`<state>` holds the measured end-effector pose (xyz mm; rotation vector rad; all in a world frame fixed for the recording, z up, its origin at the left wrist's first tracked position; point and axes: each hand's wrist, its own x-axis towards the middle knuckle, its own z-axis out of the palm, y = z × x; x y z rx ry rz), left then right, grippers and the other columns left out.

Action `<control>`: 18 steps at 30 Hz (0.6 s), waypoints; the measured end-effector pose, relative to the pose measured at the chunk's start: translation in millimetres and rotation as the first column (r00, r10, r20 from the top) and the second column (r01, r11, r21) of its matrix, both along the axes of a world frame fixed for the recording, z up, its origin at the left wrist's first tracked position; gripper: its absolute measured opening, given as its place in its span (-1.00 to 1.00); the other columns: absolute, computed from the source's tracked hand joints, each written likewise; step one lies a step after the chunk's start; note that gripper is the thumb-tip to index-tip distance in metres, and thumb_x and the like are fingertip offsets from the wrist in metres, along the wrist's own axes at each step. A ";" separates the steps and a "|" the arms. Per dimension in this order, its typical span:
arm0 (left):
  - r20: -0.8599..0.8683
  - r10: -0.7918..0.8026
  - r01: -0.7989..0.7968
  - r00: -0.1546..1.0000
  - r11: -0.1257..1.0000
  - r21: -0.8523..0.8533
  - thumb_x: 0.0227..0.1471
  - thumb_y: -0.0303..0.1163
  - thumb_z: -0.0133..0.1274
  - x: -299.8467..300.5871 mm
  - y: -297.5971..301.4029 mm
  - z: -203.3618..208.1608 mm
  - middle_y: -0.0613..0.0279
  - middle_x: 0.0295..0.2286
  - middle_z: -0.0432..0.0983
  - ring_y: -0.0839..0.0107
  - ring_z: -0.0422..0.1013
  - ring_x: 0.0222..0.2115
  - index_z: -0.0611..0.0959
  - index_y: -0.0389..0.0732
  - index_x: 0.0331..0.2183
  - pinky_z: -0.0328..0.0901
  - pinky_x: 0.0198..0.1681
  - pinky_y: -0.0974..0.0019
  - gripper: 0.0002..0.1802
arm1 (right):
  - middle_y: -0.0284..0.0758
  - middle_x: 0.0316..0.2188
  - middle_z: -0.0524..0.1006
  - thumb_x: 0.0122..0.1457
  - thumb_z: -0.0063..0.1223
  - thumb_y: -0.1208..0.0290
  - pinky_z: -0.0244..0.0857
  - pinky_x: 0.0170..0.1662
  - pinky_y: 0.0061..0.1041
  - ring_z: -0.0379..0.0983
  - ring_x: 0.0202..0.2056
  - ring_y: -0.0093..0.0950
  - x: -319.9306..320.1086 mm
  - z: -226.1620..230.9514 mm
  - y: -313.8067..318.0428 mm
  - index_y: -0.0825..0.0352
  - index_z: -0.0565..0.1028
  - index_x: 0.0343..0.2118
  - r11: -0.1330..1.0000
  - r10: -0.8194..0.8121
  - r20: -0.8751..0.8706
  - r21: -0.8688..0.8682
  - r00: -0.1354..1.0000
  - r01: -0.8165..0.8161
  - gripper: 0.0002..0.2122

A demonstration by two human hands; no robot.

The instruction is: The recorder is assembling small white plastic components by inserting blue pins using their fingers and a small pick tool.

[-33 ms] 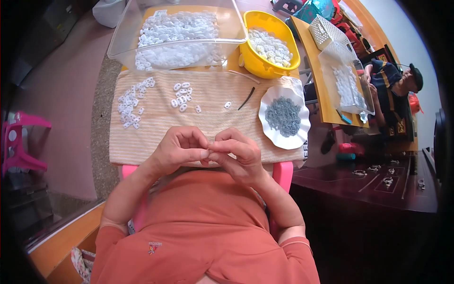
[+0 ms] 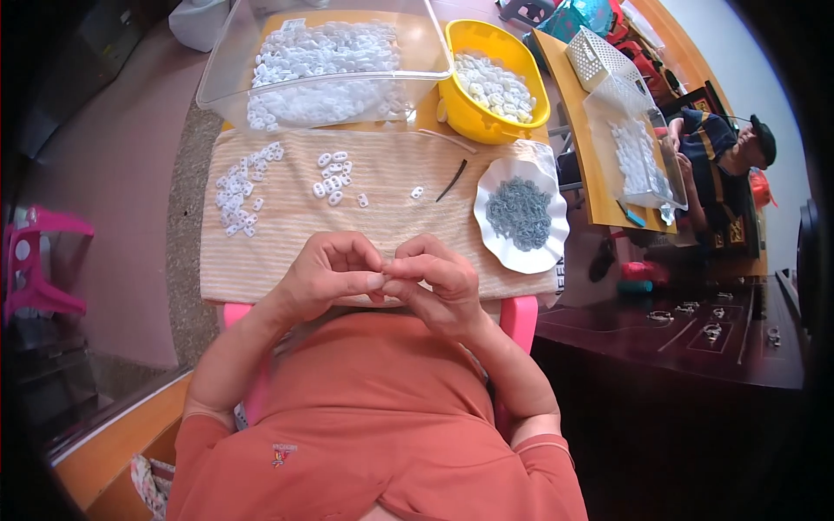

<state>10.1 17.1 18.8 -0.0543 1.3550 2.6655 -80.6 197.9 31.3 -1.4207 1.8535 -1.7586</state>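
Note:
My left hand (image 2: 334, 267) and my right hand (image 2: 436, 282) meet fingertip to fingertip above the near edge of a striped towel (image 2: 287, 252). Both are pinched closed; whatever they hold is hidden by the fingers. Beyond them lie a group of small white oval pieces with two holes (image 2: 333, 175) and two single pieces apart. A looser heap of white pieces (image 2: 234, 198) is at the left. Right of my right hand stands a white scalloped plate (image 2: 488, 234) heaped with small grey-blue pieces (image 2: 521, 213). A thin dark strip (image 2: 452, 181) lies beside the plate.
Behind the towel stand a large clear bin (image 2: 330, 82) of white pieces and a yellow basin (image 2: 491, 130) of similar ones. To the right, a person (image 2: 730, 156) sits at another table (image 2: 599, 200) with a clear tub (image 2: 643, 165). A pink stool (image 2: 43, 260) is at far left.

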 end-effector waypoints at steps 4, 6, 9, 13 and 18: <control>0.010 -0.027 0.026 1.000 0.998 0.056 0.03 -0.53 0.11 -1.7 1.2 -3.7 0.18 -0.41 0.55 0.45 0.50 -0.40 0.54 -0.32 -0.34 0.43 -0.30 0.39 -0.89 | -0.30 -0.39 0.48 -0.04 0.26 0.63 0.28 -0.41 -0.70 0.41 -0.41 -0.62 3.0 -8.1 1.4 0.39 0.54 -0.29 0.999 -0.001 0.234 -0.032 0.972 0.009 -0.78; 0.041 -0.031 0.028 0.999 0.996 0.086 0.04 -0.52 0.10 -3.1 2.4 -2.5 0.17 -0.41 0.55 0.46 0.51 -0.40 0.54 -0.32 -0.33 0.43 -0.30 0.41 -0.89 | -0.29 -0.40 0.48 -0.02 0.24 0.59 0.31 -0.42 -0.66 0.44 -0.43 -0.60 3.5 -10.0 1.1 0.39 0.54 -0.28 0.999 -0.011 0.261 -0.033 0.965 0.020 -0.80; 0.069 0.031 -0.034 0.997 0.999 0.042 0.05 -0.52 0.09 -2.5 3.2 -6.0 0.16 -0.40 0.56 0.44 0.52 -0.40 0.56 -0.33 -0.28 0.44 -0.30 0.41 -0.86 | -0.28 -0.39 0.48 -0.02 0.24 0.60 0.32 -0.43 -0.64 0.44 -0.44 -0.58 2.1 -6.9 4.4 0.42 0.53 -0.28 0.998 -0.065 0.199 0.004 0.978 0.065 -0.79; 0.151 0.112 -0.122 0.982 0.991 0.060 0.02 -0.55 0.11 -2.8 -2.4 -6.6 0.15 -0.40 0.57 0.41 0.53 -0.39 0.58 -0.34 -0.22 0.47 -0.27 0.37 -0.78 | -0.24 -0.40 0.49 -0.04 0.23 0.64 0.34 -0.45 -0.59 0.45 -0.46 -0.52 -19.3 4.6 32.8 0.41 0.51 -0.30 0.915 -0.301 -0.282 0.183 0.911 0.359 -0.80; 0.167 0.153 -0.168 0.974 0.982 0.084 0.01 -0.56 0.11 -4.2 -3.1 -11.7 0.14 -0.41 0.57 0.41 0.53 -0.39 0.60 -0.34 -0.26 0.47 -0.26 0.36 -0.82 | -0.22 -0.40 0.50 -0.04 0.23 0.58 0.37 -0.39 -0.47 0.48 -0.44 -0.36 -53.2 1.4 79.7 0.39 0.53 -0.31 0.708 -0.365 -0.636 0.285 0.680 0.646 -0.81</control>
